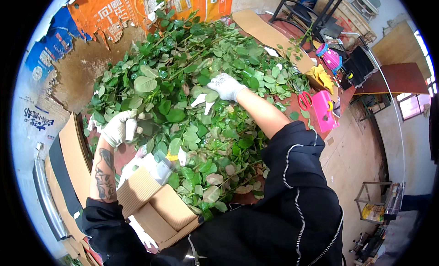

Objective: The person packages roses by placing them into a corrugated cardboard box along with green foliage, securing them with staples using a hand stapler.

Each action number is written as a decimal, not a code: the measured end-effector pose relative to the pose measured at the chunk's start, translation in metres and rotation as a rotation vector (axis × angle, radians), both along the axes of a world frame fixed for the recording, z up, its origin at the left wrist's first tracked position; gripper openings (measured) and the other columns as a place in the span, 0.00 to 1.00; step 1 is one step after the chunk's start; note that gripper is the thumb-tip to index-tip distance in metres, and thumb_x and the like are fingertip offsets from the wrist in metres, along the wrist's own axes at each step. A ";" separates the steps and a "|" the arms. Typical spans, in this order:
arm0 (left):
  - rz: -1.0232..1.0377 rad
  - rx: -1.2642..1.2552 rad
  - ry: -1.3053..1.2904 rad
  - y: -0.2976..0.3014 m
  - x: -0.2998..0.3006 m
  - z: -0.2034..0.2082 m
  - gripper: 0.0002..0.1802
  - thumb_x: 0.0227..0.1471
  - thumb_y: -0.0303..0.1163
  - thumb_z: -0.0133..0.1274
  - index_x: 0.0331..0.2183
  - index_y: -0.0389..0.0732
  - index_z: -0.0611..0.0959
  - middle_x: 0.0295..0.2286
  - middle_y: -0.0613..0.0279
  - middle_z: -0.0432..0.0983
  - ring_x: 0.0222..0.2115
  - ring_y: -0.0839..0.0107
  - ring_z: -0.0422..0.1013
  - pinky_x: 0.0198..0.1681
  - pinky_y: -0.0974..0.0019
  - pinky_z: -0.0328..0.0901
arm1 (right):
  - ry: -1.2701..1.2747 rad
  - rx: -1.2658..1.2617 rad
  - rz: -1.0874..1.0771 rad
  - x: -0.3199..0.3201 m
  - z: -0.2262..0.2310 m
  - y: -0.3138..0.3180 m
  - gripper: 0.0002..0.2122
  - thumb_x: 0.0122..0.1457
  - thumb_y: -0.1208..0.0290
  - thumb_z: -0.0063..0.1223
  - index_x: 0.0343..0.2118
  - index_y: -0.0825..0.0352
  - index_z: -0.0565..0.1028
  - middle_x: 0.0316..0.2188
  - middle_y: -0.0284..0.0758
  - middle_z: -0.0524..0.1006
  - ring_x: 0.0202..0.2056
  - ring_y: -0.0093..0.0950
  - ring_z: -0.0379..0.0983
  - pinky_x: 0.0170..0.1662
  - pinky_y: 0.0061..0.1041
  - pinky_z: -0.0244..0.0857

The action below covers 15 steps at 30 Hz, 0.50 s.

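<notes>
A large heap of green leafy stems covers the red-brown tabletop in front of me. My left hand, in a whitish work glove, is at the heap's left side with its fingers curled; what they hold, if anything, I cannot make out. Deep among the leaves near the middle, my right hand wears a similar glove. Its fingers are closed on a leafy stem, with the fingertips partly hidden by foliage. Just below that hand, a white paper-like piece lies on the leaves.
Close to my body is an opened cardboard box, with clear plastic wrap behind it. Red-handled scissors, a pink box and a yellow glove lie at the right. Flat cardboard runs along the far right edge.
</notes>
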<state>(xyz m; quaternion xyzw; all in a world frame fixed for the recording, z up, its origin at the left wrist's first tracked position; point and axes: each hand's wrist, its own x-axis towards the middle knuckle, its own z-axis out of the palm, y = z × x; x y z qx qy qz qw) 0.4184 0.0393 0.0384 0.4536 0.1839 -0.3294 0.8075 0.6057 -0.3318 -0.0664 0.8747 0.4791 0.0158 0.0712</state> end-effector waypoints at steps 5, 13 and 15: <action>0.107 0.157 -0.112 -0.003 -0.001 0.010 0.14 0.56 0.38 0.50 0.35 0.36 0.80 0.37 0.53 0.79 0.21 0.70 0.72 0.21 0.72 0.68 | 0.072 0.211 0.068 -0.002 0.016 -0.025 0.12 0.48 0.72 0.54 0.38 0.58 0.76 0.33 0.35 0.77 0.39 0.35 0.74 0.45 0.34 0.67; -0.072 0.446 -0.161 0.004 0.004 0.039 0.13 0.57 0.32 0.47 0.36 0.32 0.79 0.30 0.51 0.80 0.22 0.64 0.75 0.22 0.62 0.71 | 0.093 1.262 -0.280 0.057 0.122 -0.087 0.08 0.53 0.78 0.55 0.37 0.65 0.75 0.32 0.34 0.76 0.36 0.26 0.73 0.41 0.25 0.69; -0.112 0.599 -0.231 0.015 0.012 0.014 0.10 0.55 0.30 0.49 0.32 0.32 0.79 0.22 0.54 0.78 0.18 0.66 0.73 0.21 0.64 0.71 | -0.053 1.482 -0.235 0.070 0.155 -0.107 0.11 0.52 0.80 0.57 0.39 0.67 0.74 0.35 0.33 0.76 0.37 0.24 0.72 0.41 0.24 0.69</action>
